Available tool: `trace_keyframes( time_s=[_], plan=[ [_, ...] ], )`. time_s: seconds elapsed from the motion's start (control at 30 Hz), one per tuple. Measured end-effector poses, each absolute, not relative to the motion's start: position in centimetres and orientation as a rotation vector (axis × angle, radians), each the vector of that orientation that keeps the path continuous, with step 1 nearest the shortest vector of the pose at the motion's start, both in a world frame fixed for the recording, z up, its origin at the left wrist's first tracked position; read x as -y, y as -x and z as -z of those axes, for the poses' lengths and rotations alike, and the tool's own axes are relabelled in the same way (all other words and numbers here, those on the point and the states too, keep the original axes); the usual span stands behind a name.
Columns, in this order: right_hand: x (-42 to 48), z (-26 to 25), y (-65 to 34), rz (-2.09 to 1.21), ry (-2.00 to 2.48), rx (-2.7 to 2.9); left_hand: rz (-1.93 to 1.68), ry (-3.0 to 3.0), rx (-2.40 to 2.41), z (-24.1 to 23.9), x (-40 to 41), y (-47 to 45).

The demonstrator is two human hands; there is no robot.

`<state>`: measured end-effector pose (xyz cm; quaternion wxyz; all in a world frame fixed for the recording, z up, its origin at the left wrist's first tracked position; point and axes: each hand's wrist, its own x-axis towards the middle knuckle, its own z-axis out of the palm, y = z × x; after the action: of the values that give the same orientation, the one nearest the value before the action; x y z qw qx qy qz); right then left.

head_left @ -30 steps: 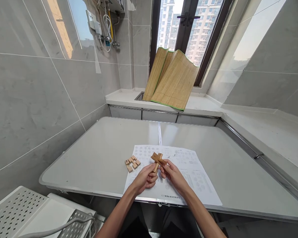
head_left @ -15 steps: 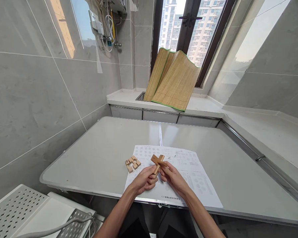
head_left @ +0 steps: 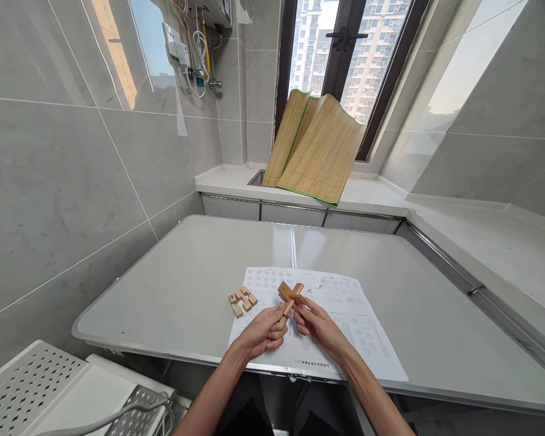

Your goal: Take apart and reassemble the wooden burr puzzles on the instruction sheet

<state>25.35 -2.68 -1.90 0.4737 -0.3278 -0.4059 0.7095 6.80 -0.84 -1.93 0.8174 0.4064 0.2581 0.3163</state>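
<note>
Two wooden puzzle pieces are crossed in an X above the printed sheet (head_left: 340,303). My left hand (head_left: 266,330) is closed round the lower end of one wooden puzzle piece (head_left: 299,288), which slants up to the right. With thumb and fingers my right hand (head_left: 320,324) pinches the right end of the other wooden puzzle piece (head_left: 284,290), whose far end points up and left. Where they cross, the pieces touch; whether they interlock I cannot tell. Left of my hands, several notched wooden blocks (head_left: 246,305) lie close together at the sheet's left edge, one marked with a dark figure.
The sheet lies on a pale folding table (head_left: 172,290) with a centre seam. Behind it, a bamboo mat (head_left: 320,151) leans on the white counter (head_left: 367,194) by the window. A white perforated unit (head_left: 36,387) with a grey cable stands at lower left.
The crossed pieces have turned slightly in my fingers and their upper ends sit a little further right. Both hands keep their hold, and the loose blocks have not moved.
</note>
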Motion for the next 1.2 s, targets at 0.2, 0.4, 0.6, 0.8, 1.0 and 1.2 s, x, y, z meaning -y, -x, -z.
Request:
trace_keyframes(
  time_s=[0.2,0.4,0.6,0.8,1.0,1.2],
  plan=[
    [3.1,2.4,-27.0,-1.681,0.849,0.823,-0.692,-0.997,-0.683,1.1,1.1,-6.8],
    [2.4,3.8,-33.9,-1.493,0.924,0.627,-1.105,-1.433,-1.191,-0.2,0.7,-1.8],
    [0.9,5.7,-38.9,-1.337,0.978,0.444,-1.057,-2.209,-1.736,1.4,-0.3,0.7],
    [-0.2,6.6,-39.8,-1.335,0.938,0.342,-0.925,-2.248,-1.777,2.7,-1.3,0.5],
    [1.1,6.4,-39.7,-1.368,0.945,0.355,-0.943,-2.182,-1.751,2.4,-1.5,1.0],
    [4.5,4.8,-37.2,-1.414,1.036,0.513,-0.986,-2.125,-1.533,1.6,-0.7,-2.0]
  ],
)
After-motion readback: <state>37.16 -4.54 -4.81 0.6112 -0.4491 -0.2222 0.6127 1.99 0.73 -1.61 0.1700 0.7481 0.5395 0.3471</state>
